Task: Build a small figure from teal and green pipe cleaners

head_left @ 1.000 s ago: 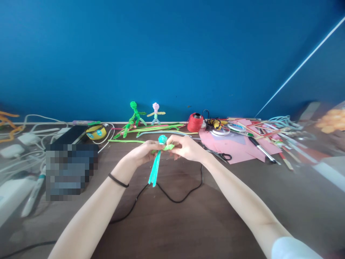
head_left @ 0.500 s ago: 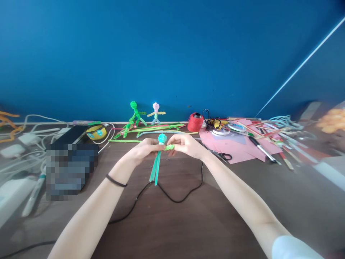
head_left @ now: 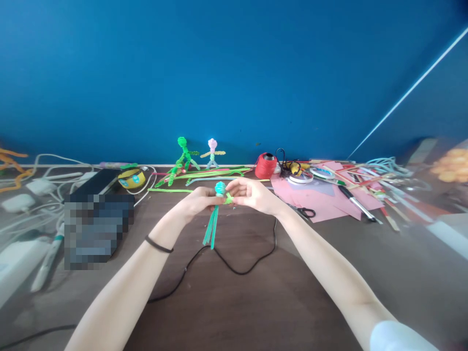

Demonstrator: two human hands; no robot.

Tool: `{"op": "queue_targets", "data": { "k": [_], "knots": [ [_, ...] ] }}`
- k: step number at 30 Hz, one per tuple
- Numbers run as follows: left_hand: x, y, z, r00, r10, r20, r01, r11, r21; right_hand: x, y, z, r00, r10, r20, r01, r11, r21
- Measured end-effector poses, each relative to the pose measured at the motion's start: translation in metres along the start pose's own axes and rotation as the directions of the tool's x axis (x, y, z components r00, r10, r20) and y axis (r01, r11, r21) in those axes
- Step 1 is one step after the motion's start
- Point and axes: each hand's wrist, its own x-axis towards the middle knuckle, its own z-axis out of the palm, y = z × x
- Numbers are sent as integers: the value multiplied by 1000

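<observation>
- My left hand (head_left: pixel 195 204) pinches the teal pipe-cleaner figure (head_left: pixel 215 210) just under its coiled head, keeping it upright above the table (head_left: pixel 292 292) so its legs hang free.
- My right hand (head_left: pixel 252 194) grips the lime-green pipe cleaner (head_left: pixel 229 198) wound at the neck, close in for tight wrapping.
- Two finished figures (head_left: pixel 197 156) stand against the blue wall (head_left: pixel 234 73); scissors (head_left: pixel 303 211) lie near my right wrist.

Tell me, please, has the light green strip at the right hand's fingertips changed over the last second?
Yes. The light green strip beside the teal pipe-cleaner figure is shorter, drawn in toward the stem, while the red spool behind sits about where it was.
</observation>
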Motion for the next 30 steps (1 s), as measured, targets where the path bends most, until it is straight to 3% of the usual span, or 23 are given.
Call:
{"op": "queue_targets", "data": {
  "k": [7,13,19,22,25,28,30],
  "knots": [
    [0,0,1,1000,-20,-20,18,997,-70,2,3,2,998,-40,-45,41,999,32],
    [5,-7,1,995,-98,15,99,974,-202,-2,0,4,988,-140,-63,131,984,-121],
    [10,-17,2,996,-69,52,82,948,-308,-2,0,7,974,-210,-91,183,954,-237],
    [11,-15,2,1000,1,-24,-6,980,-197,1,2,4,984,-101,-148,83,989,-123],
    [10,-13,3,985,123,-123,-121,992,23,4,4,0,979,110,-171,-96,991,92],
    [8,-11,5,957,270,-102,-249,952,180,6,5,-3,944,309,-114,-269,924,273],
    [6,-10,6,931,356,-76,-324,905,276,6,6,-4,914,402,-44,-371,876,308]
  ]
}}
